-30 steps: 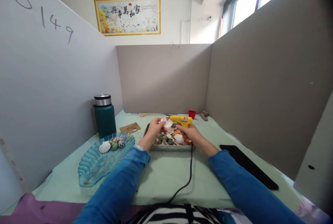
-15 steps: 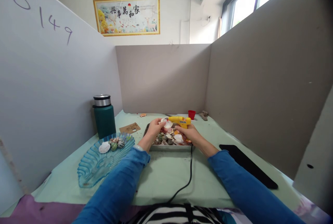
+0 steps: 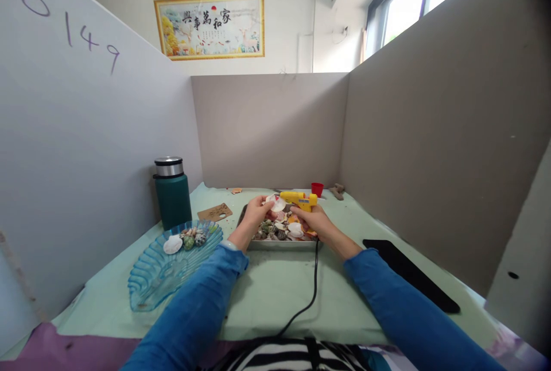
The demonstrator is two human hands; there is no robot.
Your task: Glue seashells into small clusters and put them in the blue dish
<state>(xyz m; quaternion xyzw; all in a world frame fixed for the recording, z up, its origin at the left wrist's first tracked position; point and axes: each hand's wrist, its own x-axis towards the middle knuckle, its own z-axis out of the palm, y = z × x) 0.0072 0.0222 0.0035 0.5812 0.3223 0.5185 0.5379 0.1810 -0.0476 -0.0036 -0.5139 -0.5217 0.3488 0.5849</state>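
My left hand point(image 3: 256, 213) pinches a white seashell point(image 3: 278, 203) with a small red patch on it. Closed round the handle of a yellow hot glue gun point(image 3: 297, 198) is my right hand point(image 3: 315, 219). The gun lies level, its nozzle pointing left at the shell; whether the two touch I cannot tell. Both hands are above a metal tray point(image 3: 284, 246) filled with assorted shells point(image 3: 275, 230). A black cord point(image 3: 315, 285) runs from below the gun toward my body.
To the left, a blue scalloped glass dish point(image 3: 150, 279) holds a white shell and small shells. Behind it stands a green bottle point(image 3: 173, 198) near a brown card point(image 3: 215, 212). A red cup point(image 3: 317, 189) is at the back; a black flat slab point(image 3: 408, 273) lies right. Partitions enclose the table.
The glue gun has shifted very slightly to the right, its nozzle a little off the shell. A red patch on the shell shows more clearly. My left hand has barely moved.
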